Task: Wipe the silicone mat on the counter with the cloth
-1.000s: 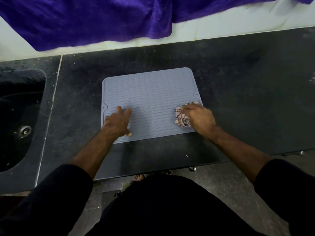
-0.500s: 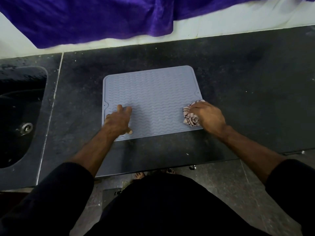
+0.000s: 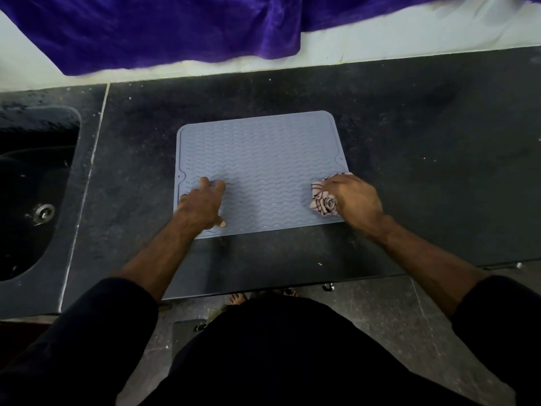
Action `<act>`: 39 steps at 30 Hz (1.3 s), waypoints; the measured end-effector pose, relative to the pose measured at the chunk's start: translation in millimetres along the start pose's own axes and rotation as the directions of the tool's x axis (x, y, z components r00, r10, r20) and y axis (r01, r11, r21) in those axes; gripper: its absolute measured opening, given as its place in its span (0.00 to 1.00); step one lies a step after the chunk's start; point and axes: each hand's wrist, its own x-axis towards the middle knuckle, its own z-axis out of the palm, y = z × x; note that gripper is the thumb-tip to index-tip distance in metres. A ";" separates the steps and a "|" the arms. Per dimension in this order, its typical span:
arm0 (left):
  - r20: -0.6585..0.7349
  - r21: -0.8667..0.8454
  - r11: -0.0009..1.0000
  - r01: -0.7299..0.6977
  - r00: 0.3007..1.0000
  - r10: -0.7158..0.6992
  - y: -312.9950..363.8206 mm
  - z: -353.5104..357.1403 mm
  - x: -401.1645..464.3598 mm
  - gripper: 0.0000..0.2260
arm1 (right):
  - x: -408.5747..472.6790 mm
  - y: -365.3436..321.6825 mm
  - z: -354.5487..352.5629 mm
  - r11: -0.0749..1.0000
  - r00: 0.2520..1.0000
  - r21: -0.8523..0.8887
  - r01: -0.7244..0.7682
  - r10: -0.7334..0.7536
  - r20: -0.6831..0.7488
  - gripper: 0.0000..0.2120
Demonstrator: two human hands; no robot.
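The right hand [image 3: 352, 199] is curled round a bunched white cloth with dark red stripes [image 3: 323, 202], pressing it onto the near right corner of the mat, with part of the cloth poking out beyond the mat's right edge near the knuckles. The left hand [image 3: 202, 208] rests on the near left part of the mat with fingers spread and fairly straight, fingertips pointing away from the person, thumb lying toward the near edge; it holds nothing. The pale blue-grey silicone mat with rounded corners and a wavy ribbed surface [image 3: 263, 165] lies flat on the dark speckled stone counter [image 3: 424, 142], roughly in front of the person and well clear of the wall. It is close to square, so a long axis is hard to tell; its edges sit slightly turned against the counter's front edge, the far right corner reaching farthest back. To the left, past a pale seam in the counter, is a dark sink basin with a metal drain [image 3: 44, 212]. A purple velvety fabric [image 3: 175, 27] hangs over the white wall [image 3: 409, 33] behind the counter.
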 end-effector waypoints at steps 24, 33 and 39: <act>-0.009 0.012 1.000 0.003 1.000 -0.003 0.4 -3.0 -0.8 0.37 | -6.3 -21.5 15.0 0.976 0.977 0.062 0.209 -0.206 -0.050 0.23; 0.003 0.028 1.000 0.004 1.000 -0.004 1.4 -3.8 2.1 0.37 | -9.1 -38.1 15.2 0.959 0.959 0.039 0.281 -0.280 -0.045 0.22; 0.008 0.015 1.000 0.004 1.000 -0.004 0.6 -1.0 2.8 0.37 | -22.6 1.1 10.2 0.982 0.979 0.012 0.186 -0.185 -0.083 0.19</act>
